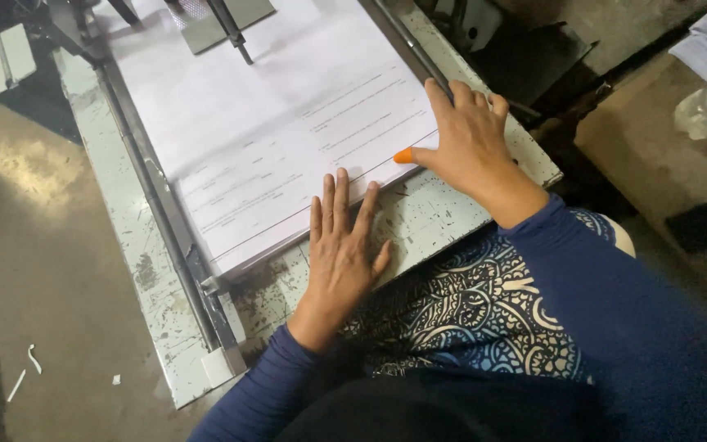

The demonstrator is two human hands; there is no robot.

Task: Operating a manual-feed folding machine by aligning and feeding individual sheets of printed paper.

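The left hand (341, 250) lies spread flat at the near edge of the printed paper stack (288, 139) on the worn metal table (435, 217) mid-frame, the right hand (468, 139), orange-capped thumb (403, 155) out, splayed on its right corner; even pressure should keep the sheets square.

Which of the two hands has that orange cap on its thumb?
The right hand, lying on the right edge of the paper stack, wears the orange cap on its thumb. The left hand, flat at the stack's near edge, is bare.
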